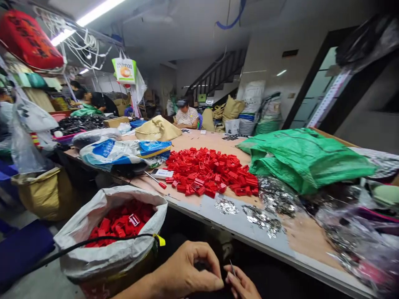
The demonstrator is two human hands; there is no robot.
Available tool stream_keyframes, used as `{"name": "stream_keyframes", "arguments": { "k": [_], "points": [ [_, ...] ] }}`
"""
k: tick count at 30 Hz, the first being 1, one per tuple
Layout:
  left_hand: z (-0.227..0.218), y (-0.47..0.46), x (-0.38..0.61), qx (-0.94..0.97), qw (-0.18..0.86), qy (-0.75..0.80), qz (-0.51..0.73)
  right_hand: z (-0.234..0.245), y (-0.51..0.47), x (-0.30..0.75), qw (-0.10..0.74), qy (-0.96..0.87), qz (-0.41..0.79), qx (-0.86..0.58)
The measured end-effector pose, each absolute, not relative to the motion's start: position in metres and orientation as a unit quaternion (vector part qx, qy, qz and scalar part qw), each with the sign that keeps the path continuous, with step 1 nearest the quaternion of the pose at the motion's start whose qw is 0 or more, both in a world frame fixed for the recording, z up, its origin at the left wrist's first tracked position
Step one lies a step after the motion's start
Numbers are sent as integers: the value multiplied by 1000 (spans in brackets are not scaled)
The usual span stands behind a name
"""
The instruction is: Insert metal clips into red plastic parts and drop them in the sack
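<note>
A thin, straight sliver of metal (232, 268) stands pinched at the fingertips of the right hand (243, 285). It tilts upward, with its free tip leaning away from the person and slightly left. Its lower end disappears into the grip, leaving only a short grey length showing, too small to tell whether it is a pin or a blade. The curled left hand (187, 272) lies just beside the grip, and nothing shows between its fingers.
</note>
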State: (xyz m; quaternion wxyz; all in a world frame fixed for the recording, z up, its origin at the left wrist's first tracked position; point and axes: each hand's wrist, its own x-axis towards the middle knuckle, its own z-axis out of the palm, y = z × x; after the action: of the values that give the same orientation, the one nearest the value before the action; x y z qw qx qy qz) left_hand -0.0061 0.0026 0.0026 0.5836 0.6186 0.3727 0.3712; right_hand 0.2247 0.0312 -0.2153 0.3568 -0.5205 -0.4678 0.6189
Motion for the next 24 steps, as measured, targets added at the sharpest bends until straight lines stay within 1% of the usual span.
{"name": "stream_keyframes", "arguments": {
  "k": [4,9,13,16,20,22,23,24],
  "points": [
    [-59,23,-8,553,613,452,339,-218,33,207,355,-488,651,-460],
    [-148,29,-26,513,598,524,325,-229,40,201,359,-501,650,-445],
    [-200,25,-36,442,678,490,324,-230,38,214,392,-451,642,-480],
    [-220,28,-33,391,722,463,333,-220,33,213,392,-436,643,-493],
    [-229,35,-27,378,755,431,319,-191,41,196,341,-524,627,-465],
    [-233,37,-26,379,756,418,331,-166,56,189,316,-583,589,-462],
    [-234,38,-27,373,757,415,339,-151,67,187,308,-614,556,-468],
    [-236,39,-27,361,760,416,346,-136,80,187,313,-653,496,-479]
  ]
}}
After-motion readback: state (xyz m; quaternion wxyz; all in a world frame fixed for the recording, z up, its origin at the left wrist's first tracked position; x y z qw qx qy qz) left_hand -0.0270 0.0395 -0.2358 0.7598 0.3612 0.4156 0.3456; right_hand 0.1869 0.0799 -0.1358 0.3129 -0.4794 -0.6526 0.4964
